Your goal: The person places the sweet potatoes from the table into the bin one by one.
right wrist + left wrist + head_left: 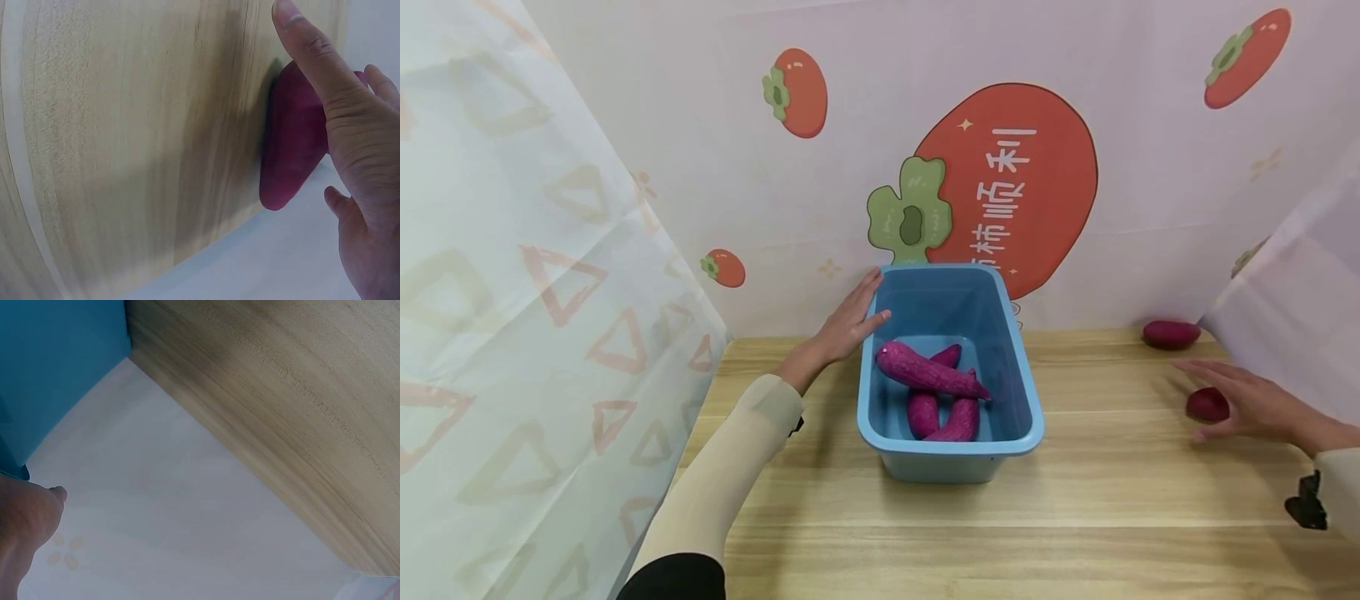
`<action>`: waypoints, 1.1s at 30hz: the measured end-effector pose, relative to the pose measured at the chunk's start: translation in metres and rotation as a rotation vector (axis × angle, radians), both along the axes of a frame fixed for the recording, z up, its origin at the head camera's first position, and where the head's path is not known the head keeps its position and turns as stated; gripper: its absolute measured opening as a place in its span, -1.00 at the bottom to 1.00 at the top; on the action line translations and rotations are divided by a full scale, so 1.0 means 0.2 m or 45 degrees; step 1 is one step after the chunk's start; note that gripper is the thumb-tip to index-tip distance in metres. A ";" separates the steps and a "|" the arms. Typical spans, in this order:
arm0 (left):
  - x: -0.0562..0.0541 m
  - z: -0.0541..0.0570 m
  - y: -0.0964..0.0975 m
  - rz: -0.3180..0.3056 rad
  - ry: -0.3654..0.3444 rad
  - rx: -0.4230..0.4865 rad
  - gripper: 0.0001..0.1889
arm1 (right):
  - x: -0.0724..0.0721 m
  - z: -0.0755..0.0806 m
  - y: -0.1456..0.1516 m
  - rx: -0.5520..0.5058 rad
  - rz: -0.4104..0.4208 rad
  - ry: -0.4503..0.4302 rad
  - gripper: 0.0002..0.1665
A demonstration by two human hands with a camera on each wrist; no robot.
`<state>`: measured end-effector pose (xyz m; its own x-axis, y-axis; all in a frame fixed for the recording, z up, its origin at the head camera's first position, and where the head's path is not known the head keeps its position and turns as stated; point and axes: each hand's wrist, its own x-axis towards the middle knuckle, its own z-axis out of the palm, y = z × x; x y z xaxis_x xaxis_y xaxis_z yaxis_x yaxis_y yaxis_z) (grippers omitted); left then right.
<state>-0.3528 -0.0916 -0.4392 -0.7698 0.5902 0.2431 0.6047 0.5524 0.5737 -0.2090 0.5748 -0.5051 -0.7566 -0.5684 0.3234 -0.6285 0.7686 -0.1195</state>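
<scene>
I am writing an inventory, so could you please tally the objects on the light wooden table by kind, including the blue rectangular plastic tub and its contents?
Blue tub: 1
Purple elongated sweet potatoes: 5 (3 inside the tub, 2 outside)
Total: 6

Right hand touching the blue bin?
No, the right hand is by a purple sweet potato, well apart from the blue bin.

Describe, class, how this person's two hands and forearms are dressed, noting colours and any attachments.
The left hand and right hand wear no gloves. The left sleeve is long and cream, with a black section at the head view's lower edge and a small black piece by the wrist. The right sleeve is also cream, with an irregular black attachment.
</scene>
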 end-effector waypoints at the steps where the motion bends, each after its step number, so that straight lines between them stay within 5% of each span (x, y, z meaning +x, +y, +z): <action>1: 0.00 0.00 0.00 -0.001 0.000 0.003 -0.15 | 0.00 -0.01 0.00 0.002 -0.013 -0.004 0.55; 21: 0.01 0.01 0.00 -0.001 -0.009 0.015 -0.16 | -0.02 -0.17 0.11 -0.017 -0.115 -0.140 0.34; 33: 0.01 0.01 0.00 0.004 -0.016 0.013 -0.16 | 0.01 -0.15 0.07 -0.040 -0.192 -0.250 0.27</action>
